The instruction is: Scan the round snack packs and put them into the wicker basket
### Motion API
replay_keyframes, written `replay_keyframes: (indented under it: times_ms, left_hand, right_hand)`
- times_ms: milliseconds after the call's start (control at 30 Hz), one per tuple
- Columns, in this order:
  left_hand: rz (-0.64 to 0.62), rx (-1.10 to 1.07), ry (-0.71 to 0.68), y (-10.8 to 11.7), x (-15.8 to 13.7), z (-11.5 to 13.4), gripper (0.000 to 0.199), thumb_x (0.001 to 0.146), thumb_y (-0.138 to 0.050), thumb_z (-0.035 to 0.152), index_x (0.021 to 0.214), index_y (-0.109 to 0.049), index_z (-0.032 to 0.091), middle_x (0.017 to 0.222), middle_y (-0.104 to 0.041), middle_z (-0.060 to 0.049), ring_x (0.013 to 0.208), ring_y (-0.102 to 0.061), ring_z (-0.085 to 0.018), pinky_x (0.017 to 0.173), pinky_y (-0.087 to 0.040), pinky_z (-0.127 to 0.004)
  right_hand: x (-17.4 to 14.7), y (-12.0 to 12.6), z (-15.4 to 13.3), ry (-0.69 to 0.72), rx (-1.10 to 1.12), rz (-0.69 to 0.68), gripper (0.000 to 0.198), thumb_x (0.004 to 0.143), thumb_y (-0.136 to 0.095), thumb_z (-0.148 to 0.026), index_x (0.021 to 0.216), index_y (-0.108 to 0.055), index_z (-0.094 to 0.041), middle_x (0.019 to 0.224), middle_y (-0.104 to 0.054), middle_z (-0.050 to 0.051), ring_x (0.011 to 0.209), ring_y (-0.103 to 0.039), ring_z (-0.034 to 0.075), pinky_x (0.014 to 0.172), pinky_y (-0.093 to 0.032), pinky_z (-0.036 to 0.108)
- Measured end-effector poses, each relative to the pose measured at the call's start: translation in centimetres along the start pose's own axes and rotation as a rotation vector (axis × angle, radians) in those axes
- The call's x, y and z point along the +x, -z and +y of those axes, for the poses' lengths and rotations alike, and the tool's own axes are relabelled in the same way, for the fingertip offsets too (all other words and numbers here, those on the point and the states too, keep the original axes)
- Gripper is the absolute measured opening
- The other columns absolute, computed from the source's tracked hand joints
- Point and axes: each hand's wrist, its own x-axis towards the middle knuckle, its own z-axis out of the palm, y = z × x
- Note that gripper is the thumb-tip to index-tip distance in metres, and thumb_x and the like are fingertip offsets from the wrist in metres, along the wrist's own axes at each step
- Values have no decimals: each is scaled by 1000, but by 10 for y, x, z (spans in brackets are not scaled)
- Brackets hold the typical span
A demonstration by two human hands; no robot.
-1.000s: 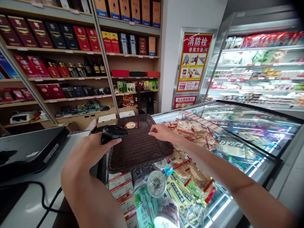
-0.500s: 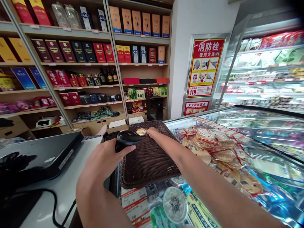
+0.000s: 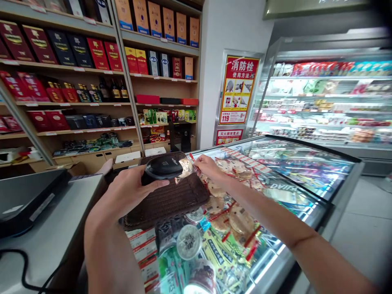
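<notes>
My left hand [image 3: 130,185] is closed around a black handheld barcode scanner [image 3: 163,166], whose head points toward the right. Just past the scanner's head is a packet of flat round bread in clear wrap with red edges [image 3: 185,167]. Its right edge is pinched in my right hand [image 3: 206,164], and the scanner partly hides its left side. Both hands are above a dark brown woven basket [image 3: 171,200], which rests on the glass top of a freezer [image 3: 269,257]. More wrapped flat breads [image 3: 240,220] lie to the right of the basket.
Cups [image 3: 189,241] and green packets [image 3: 170,265] are in front of the basket. A grey counter [image 3: 58,228] with a dark flat device [image 3: 27,202] and a black cable stands at left. Shelves of boxes [image 3: 98,53] line the back, with a lit cooler [image 3: 324,98] at right.
My right hand has lifted the bread packet and brought it rightward and nearer, beside the scanner head. The view has turned right. My left hand still holds the scanner.
</notes>
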Motion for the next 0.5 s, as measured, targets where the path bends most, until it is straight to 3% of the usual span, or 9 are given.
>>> replay_keyframes:
  times_ms: [100, 200, 333, 500]
  left_hand:
    - [-32, -14, -76, -9, 1, 30, 49, 72, -62, 70, 90, -73, 25, 80, -74, -3, 83, -66, -28, 73, -49, -34]
    - [-76, -50, -139, -22, 0, 61, 49, 72, -64, 68, 93, -73, 25, 84, -75, -3, 81, -67, -27, 73, -48, -34]
    - [-158, -55, -138, -39, -4, 95, 49, 76, -62, 68, 95, -73, 24, 90, -76, -5, 86, -68, -28, 70, -46, -32]
    - [-217, -6, -100, -54, -17, 122, 53, 78, -59, 69, 99, -72, 22, 91, -76, -7, 84, -68, -27, 62, -40, -29]
  right_hand:
    - [-44, 49, 4, -9, 108, 59, 14, 84, -59, -26, 74, -51, -20, 63, -57, -4, 53, -58, 9, 51, -49, 19]
    - [-73, 81, 9, -40, 187, 112, 17, 83, -61, -32, 76, -51, -21, 67, -58, -4, 59, -63, 12, 58, -55, 24]
    - [-95, 102, 15, -70, 218, 122, 15, 84, -57, -34, 79, -50, -22, 69, -60, -3, 60, -64, 14, 59, -55, 26]
    - [-113, 113, 21, -33, 270, 144, 11, 83, -54, -31, 78, -49, -22, 66, -59, -4, 60, -62, 13, 62, -57, 28]
